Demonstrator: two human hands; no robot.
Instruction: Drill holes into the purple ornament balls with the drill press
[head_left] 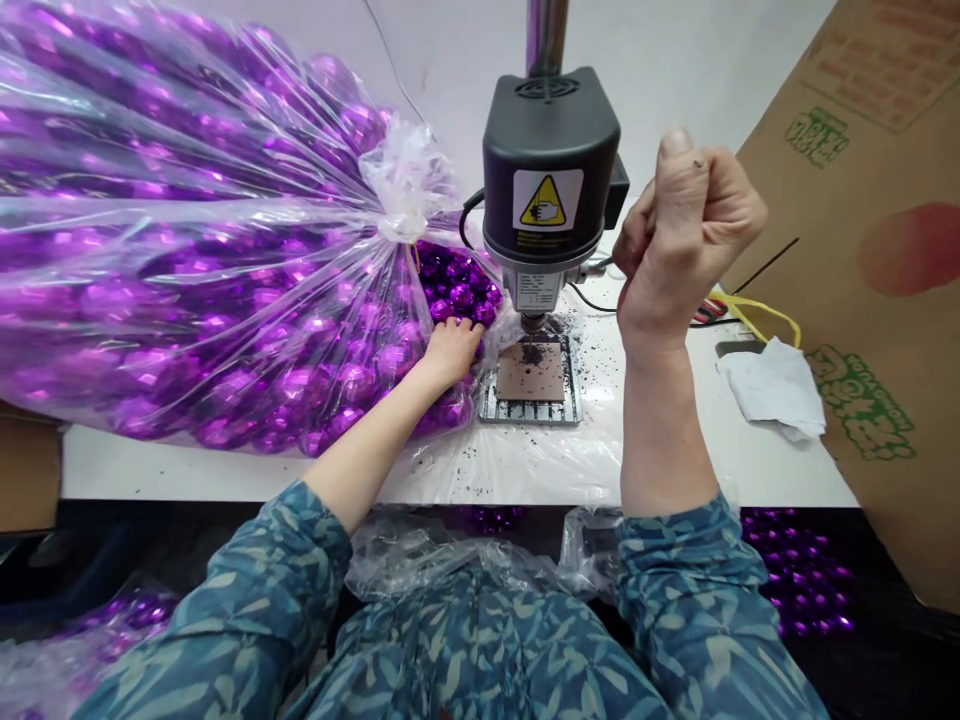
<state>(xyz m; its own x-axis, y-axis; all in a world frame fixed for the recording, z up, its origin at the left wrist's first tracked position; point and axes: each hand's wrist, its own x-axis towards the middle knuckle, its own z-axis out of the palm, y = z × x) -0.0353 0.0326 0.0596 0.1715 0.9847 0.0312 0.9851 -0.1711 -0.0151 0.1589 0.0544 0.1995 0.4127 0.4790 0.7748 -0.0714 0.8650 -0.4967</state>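
My left hand [452,352] lies over small shiny purple faceted balls [454,280], its fingers slightly apart and their tips on the pile. My right hand [686,235] is raised and closed in a fist around the lever [600,265] of a small drill press [551,165]. Most of the lever is hidden by the fist. Under the drill chuck [533,322] a flat brown board [529,372] with a small hole lies on the metal base plate [491,412]. Dark shavings cover part of the board.
A big knotted clear bag [225,300] of larger purple faceted balls fills the left of the white table [750,480]. A cardboard box [870,330] stands at the right, near a white cloth [776,388] and a yellow cord [780,318]. More purple balls [799,570] show below the table.
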